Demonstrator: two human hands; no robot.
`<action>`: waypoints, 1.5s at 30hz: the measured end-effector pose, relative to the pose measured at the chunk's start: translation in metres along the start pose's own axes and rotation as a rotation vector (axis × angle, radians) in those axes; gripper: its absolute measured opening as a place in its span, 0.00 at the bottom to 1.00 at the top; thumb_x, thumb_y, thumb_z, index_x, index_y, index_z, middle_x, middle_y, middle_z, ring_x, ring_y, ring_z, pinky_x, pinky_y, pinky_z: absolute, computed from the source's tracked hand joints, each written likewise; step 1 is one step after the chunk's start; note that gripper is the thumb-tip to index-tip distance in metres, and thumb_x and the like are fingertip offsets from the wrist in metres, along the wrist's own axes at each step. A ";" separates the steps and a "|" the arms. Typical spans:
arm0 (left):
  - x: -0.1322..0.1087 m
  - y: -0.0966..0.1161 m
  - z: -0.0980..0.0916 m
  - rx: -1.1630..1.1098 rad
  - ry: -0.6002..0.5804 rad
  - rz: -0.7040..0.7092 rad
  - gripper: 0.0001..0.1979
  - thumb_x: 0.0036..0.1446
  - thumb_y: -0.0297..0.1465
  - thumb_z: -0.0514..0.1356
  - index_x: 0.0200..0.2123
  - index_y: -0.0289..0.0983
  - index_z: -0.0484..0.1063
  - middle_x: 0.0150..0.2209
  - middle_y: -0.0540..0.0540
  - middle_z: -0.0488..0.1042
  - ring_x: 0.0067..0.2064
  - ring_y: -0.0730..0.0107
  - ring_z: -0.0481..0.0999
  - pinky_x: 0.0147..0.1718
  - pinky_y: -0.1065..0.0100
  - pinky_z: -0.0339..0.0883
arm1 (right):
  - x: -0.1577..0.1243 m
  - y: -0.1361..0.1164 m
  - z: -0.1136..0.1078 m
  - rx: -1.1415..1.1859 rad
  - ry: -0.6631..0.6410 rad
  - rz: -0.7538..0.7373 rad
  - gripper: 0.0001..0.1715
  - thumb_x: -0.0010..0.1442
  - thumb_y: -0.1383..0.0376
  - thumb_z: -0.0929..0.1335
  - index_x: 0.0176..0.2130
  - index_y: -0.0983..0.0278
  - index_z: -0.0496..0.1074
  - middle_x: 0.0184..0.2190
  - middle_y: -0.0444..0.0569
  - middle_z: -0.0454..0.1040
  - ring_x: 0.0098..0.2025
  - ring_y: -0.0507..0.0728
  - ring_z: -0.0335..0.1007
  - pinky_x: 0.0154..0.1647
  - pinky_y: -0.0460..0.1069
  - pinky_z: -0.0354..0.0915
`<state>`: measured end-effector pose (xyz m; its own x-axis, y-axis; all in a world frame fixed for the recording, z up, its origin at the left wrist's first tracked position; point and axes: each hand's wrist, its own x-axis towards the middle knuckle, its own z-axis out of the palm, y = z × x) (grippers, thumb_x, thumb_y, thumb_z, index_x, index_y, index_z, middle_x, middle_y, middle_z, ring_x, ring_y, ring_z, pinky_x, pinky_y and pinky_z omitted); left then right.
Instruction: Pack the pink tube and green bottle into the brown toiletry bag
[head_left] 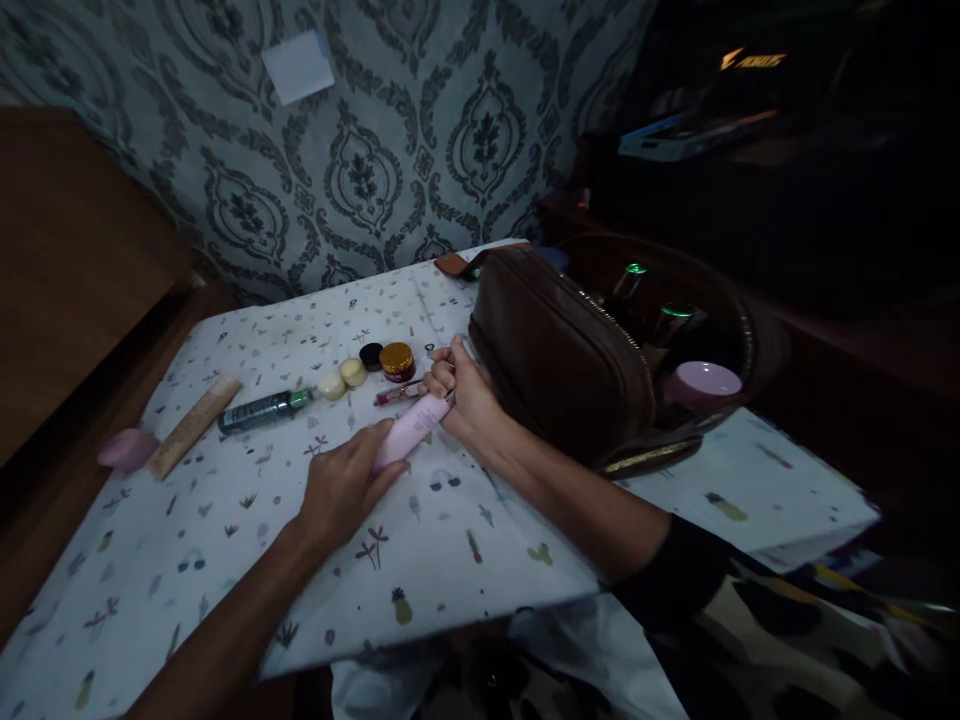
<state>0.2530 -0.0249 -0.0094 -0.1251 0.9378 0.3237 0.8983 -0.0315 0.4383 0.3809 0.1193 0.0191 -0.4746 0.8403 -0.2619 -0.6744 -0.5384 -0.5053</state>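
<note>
Just left of the brown bag point(555, 350), over the patterned worktop point(285, 560), a person's left hand point(349, 480) holds a pink tube point(411, 434) in a narrow grip; the right hand point(459, 385) is curled at the tube's far end, though whether it grips anything I cannot tell. Matters look partway along: left of the bag lie, in order outward, a gold-lidded jar point(397, 362), a black-lidded jar point(371, 355), two cream pots point(342, 378), a dark bottle point(259, 411), a beige tube point(195, 427) and a pink piece point(128, 450), while green-topped bottles point(636, 272) and a pink container point(705, 383) sit inside the bag. Which way they are going, I cannot say. Print on the pink tube and dark bottle is too small to read; beyond the bag, a glowing sign point(754, 61) seems to read "AORUS".
</note>
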 end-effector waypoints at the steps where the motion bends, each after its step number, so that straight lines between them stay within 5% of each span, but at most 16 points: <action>1: 0.001 0.001 -0.002 -0.060 -0.041 -0.034 0.21 0.60 0.42 0.62 0.53 0.40 0.72 0.48 0.42 0.80 0.43 0.57 0.81 0.39 0.62 0.72 | -0.001 -0.001 0.001 0.006 -0.016 0.018 0.32 0.70 0.44 0.63 0.24 0.63 0.62 0.08 0.32 0.49 0.13 0.46 0.44 0.19 0.42 0.56; 7: 0.007 0.013 -0.020 -1.076 -0.707 -0.382 0.27 0.56 0.44 0.67 0.53 0.37 0.66 0.41 0.42 0.78 0.36 0.62 0.81 0.35 0.64 0.74 | -0.009 -0.006 0.006 0.000 -0.299 0.137 0.35 0.72 0.45 0.59 0.22 0.63 0.65 0.07 0.32 0.45 0.12 0.46 0.35 0.17 0.42 0.50; 11: 0.003 0.016 -0.013 -1.430 -0.832 -0.447 0.25 0.52 0.37 0.71 0.50 0.36 0.67 0.32 0.50 0.73 0.26 0.73 0.75 0.30 0.66 0.74 | -0.014 -0.005 0.007 -0.027 -0.401 0.169 0.34 0.74 0.48 0.58 0.23 0.63 0.66 0.07 0.32 0.45 0.12 0.47 0.34 0.16 0.42 0.48; 17: 0.004 0.019 -0.001 -1.491 -0.743 -0.553 0.20 0.49 0.32 0.72 0.43 0.36 0.68 0.24 0.56 0.67 0.18 0.83 0.61 0.17 0.77 0.60 | -0.024 0.016 0.005 -0.190 -0.474 0.055 0.28 0.64 0.45 0.70 0.25 0.63 0.67 0.08 0.32 0.51 0.13 0.46 0.45 0.20 0.43 0.54; 20: 0.006 0.023 -0.001 -1.479 -0.665 -0.553 0.21 0.49 0.38 0.73 0.39 0.36 0.68 0.22 0.55 0.68 0.16 0.81 0.62 0.15 0.77 0.58 | -0.027 0.022 0.003 -0.369 -0.548 -0.039 0.29 0.59 0.43 0.71 0.27 0.65 0.72 0.11 0.37 0.60 0.20 0.48 0.61 0.27 0.43 0.61; 23: 0.010 0.029 -0.001 -1.461 -0.519 -0.543 0.23 0.49 0.47 0.71 0.32 0.35 0.67 0.20 0.54 0.68 0.14 0.80 0.60 0.12 0.76 0.56 | -0.030 0.028 0.002 -0.457 -0.507 -0.015 0.29 0.61 0.41 0.69 0.37 0.64 0.75 0.26 0.45 0.75 0.32 0.51 0.72 0.34 0.44 0.65; 27: 0.016 0.034 -0.006 -1.438 -0.091 -0.554 0.25 0.50 0.50 0.70 0.26 0.35 0.66 0.19 0.54 0.66 0.16 0.80 0.62 0.16 0.76 0.62 | -0.038 0.048 0.001 -0.387 -0.361 0.210 0.32 0.60 0.37 0.67 0.48 0.60 0.70 0.32 0.43 0.73 0.34 0.53 0.73 0.33 0.47 0.69; 30: 0.021 0.032 -0.015 -1.363 0.288 -0.562 0.21 0.49 0.42 0.73 0.38 0.38 0.70 0.28 0.53 0.73 0.25 0.78 0.71 0.24 0.76 0.68 | -0.047 0.061 -0.004 -0.454 -0.508 0.250 0.38 0.52 0.42 0.75 0.52 0.61 0.67 0.41 0.47 0.74 0.42 0.55 0.73 0.41 0.49 0.70; 32: 0.024 0.028 -0.022 -1.325 0.395 -0.535 0.25 0.46 0.36 0.75 0.46 0.42 0.70 0.33 0.53 0.74 0.29 0.75 0.75 0.27 0.74 0.71 | -0.054 0.061 -0.006 -0.659 -0.625 0.216 0.45 0.47 0.52 0.79 0.57 0.61 0.62 0.47 0.49 0.73 0.45 0.57 0.72 0.43 0.50 0.69; 34: 0.027 0.024 -0.030 -1.322 0.464 -0.508 0.30 0.42 0.31 0.76 0.48 0.44 0.69 0.33 0.54 0.74 0.30 0.74 0.75 0.29 0.73 0.72 | -0.061 0.055 -0.006 -1.079 -0.662 0.140 0.40 0.47 0.58 0.76 0.56 0.62 0.62 0.43 0.48 0.72 0.41 0.58 0.70 0.37 0.50 0.67; 37: 0.031 0.021 -0.038 -1.370 0.505 -0.493 0.21 0.41 0.30 0.75 0.36 0.39 0.70 0.25 0.56 0.69 0.25 0.77 0.69 0.25 0.74 0.70 | -0.070 0.045 -0.002 -1.585 -0.649 0.001 0.25 0.51 0.61 0.70 0.48 0.62 0.63 0.32 0.43 0.66 0.31 0.55 0.62 0.28 0.49 0.57; 40: 0.034 0.019 -0.042 -1.462 0.461 -0.524 0.22 0.42 0.32 0.75 0.23 0.37 0.61 0.18 0.57 0.59 0.20 0.80 0.61 0.19 0.77 0.62 | -0.076 0.043 0.003 -1.650 -0.664 -0.009 0.21 0.50 0.62 0.68 0.44 0.61 0.59 0.28 0.40 0.61 0.26 0.53 0.56 0.25 0.48 0.52; 45: 0.032 0.016 -0.043 -1.587 0.392 -0.566 0.22 0.45 0.31 0.72 0.22 0.37 0.57 0.17 0.58 0.56 0.18 0.82 0.57 0.16 0.78 0.57 | -0.080 0.046 0.006 -1.539 -0.666 0.033 0.21 0.46 0.62 0.69 0.37 0.59 0.56 0.26 0.39 0.61 0.26 0.52 0.57 0.23 0.47 0.53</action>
<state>0.2454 -0.0103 0.0435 -0.5563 0.8264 -0.0870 -0.5171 -0.2623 0.8148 0.3844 0.0267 0.0217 -0.8887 0.4421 -0.1216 0.2930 0.3437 -0.8922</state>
